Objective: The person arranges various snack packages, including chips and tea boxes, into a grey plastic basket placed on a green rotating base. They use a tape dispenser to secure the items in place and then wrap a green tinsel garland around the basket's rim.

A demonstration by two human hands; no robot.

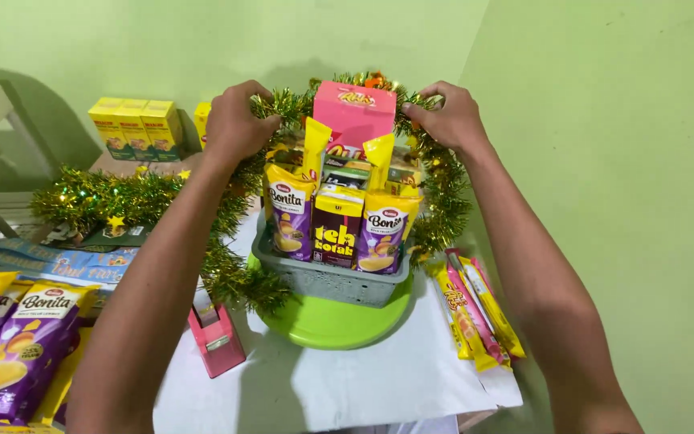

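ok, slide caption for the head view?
Both hands drape green-gold tinsel garland around a grey plastic basket of snack packs.

Fingertips of both hands buried in green tinsel garland (435, 193)

Green-gold tinsel garland (443, 193) arches over the grey basket (331, 281) — one end trailing left across the table.

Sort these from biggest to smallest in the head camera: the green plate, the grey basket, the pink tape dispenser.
1. green plate and grey basket: look about alike, and the basket hides part of the plate.
2. pink tape dispenser: clearly smallest, though nearer the camera.
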